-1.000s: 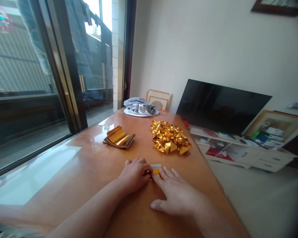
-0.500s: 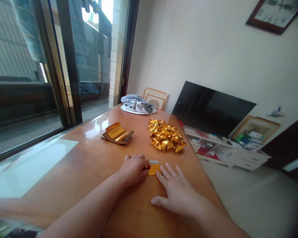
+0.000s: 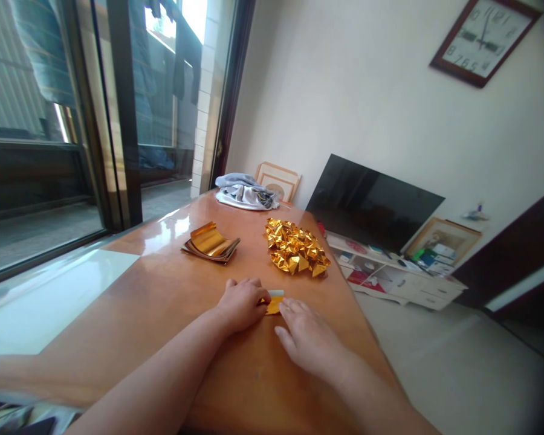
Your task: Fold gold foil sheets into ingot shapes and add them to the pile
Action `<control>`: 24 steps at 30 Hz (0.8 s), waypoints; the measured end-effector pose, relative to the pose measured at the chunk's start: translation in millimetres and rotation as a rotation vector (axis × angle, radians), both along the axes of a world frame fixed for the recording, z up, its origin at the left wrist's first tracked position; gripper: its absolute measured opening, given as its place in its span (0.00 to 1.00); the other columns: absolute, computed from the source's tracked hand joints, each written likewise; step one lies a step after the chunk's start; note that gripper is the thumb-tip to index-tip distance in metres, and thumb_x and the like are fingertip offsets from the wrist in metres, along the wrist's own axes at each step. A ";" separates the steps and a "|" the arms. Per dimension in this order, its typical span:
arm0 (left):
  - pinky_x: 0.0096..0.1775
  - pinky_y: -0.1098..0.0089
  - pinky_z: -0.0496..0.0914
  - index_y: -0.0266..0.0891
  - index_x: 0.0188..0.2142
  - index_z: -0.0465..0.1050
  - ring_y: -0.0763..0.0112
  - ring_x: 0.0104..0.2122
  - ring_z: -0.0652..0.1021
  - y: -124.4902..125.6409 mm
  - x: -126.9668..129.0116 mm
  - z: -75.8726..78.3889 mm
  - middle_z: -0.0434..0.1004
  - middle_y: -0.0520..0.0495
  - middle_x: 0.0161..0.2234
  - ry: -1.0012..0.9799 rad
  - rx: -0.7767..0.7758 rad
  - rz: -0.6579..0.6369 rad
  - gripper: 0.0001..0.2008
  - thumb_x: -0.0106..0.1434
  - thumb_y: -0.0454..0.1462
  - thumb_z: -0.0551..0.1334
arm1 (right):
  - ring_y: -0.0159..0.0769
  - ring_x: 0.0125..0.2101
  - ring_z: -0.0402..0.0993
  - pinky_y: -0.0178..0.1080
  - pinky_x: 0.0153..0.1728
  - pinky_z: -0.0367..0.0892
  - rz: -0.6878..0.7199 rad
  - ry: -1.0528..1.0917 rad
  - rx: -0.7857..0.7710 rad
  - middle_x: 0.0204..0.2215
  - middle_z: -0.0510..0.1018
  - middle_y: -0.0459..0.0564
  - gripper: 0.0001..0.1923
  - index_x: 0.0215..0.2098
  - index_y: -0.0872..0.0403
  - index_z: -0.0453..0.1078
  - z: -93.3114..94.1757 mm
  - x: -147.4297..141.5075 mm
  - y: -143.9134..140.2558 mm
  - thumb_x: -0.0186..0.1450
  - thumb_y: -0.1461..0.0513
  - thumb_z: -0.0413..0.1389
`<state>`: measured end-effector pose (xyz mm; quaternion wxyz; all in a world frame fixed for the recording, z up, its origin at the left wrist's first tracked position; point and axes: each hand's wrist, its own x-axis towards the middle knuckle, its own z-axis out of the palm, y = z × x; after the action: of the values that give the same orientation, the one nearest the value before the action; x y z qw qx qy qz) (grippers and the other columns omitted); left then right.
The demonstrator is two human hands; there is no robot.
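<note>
A small piece of gold foil paper (image 3: 273, 306), with a pale strip along its far edge, lies on the wooden table between my hands. My left hand (image 3: 243, 305) has its fingers curled down on the paper's left side, gripping it there. My right hand (image 3: 306, 332) rests flat at the paper's right edge, fingers stretched out and close together, touching it. Beyond the hands sits a heap of folded gold paper pieces (image 3: 297, 246). Left of that heap is a stack of gold foil sheets (image 3: 211, 243), its top sheet curling up.
The wooden table (image 3: 172, 314) runs away from me toward a bundle of cloth (image 3: 245, 192) at its far end. A white sheet (image 3: 68, 296) lies at the left by the sliding glass door. A television (image 3: 374, 202) stands on a low white cabinet (image 3: 390, 278) at the right.
My right hand's fingers have drawn together, with the thumb closer to the fingers. My left hand stays on the gold paper. The camera view has turned slightly right.
</note>
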<state>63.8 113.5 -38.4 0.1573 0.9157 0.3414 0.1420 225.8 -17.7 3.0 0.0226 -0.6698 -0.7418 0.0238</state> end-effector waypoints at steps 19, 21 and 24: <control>0.50 0.57 0.62 0.52 0.42 0.80 0.59 0.45 0.79 17.1 -12.8 -0.1 0.83 0.53 0.45 -0.075 -0.187 -0.035 0.17 0.60 0.32 0.58 | 0.52 0.41 0.79 0.45 0.37 0.72 0.088 -0.473 -0.165 0.51 0.76 0.71 0.33 0.68 0.62 0.58 -7.7 -33.9 9.9 0.65 0.68 0.50; 0.51 0.57 0.62 0.52 0.41 0.80 0.59 0.45 0.80 17.9 -13.0 -0.7 0.84 0.54 0.44 -0.078 -0.202 -0.031 0.17 0.60 0.31 0.57 | 0.51 0.39 0.79 0.45 0.38 0.72 0.110 -0.494 -0.157 0.48 0.78 0.70 0.31 0.66 0.64 0.60 -5.5 -36.1 11.3 0.64 0.67 0.51; 0.52 0.57 0.62 0.53 0.42 0.80 0.61 0.44 0.81 18.6 -12.8 -1.9 0.85 0.55 0.42 -0.081 -0.221 -0.028 0.17 0.60 0.32 0.57 | 0.50 0.41 0.77 0.46 0.43 0.71 0.198 -0.475 -0.081 0.43 0.79 0.65 0.21 0.55 0.63 0.70 -3.7 -40.9 14.2 0.64 0.67 0.53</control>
<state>51.1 132.1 -40.3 0.2728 0.8910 0.3356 0.1382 184.9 -3.5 -0.7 -0.1816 -0.5809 -0.7868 -0.1026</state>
